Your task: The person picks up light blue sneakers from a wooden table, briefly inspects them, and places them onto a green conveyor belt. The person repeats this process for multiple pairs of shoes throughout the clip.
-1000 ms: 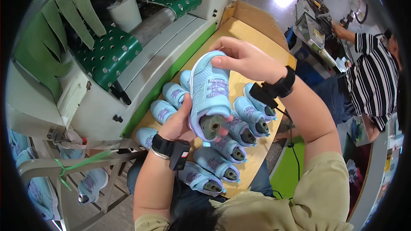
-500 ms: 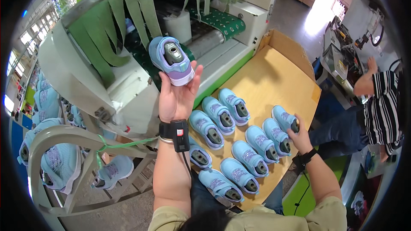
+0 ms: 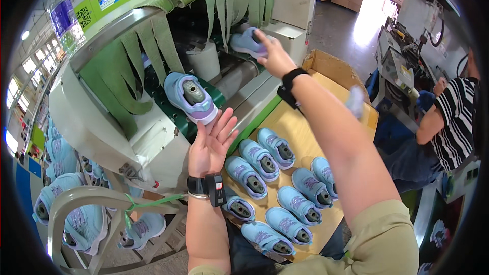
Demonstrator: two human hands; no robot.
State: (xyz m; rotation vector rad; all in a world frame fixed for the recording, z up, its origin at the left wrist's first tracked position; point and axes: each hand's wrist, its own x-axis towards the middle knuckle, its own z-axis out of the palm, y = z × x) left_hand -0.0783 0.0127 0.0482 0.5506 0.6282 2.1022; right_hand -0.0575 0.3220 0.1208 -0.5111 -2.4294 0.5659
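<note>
My left hand (image 3: pixel 211 145) open, palm up, fingertips touching light-blue sneaker (image 3: pixel 191 97) lying on green conveyor belt (image 3: pixel 175 117). My right hand (image 3: pixel 272 53) stretched into tunnel, gripping second sneaker (image 3: pixel 247 42) on belt. Other sneakers (image 3: pixel 277 183) in rows on cardboard tray (image 3: pixel 305 127) beside machine.

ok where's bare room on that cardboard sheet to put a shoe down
The cardboard sheet is bare at its far half, between the conveyor machine and the right forearm. Its near half is crowded with rows of blue shoes.
</note>
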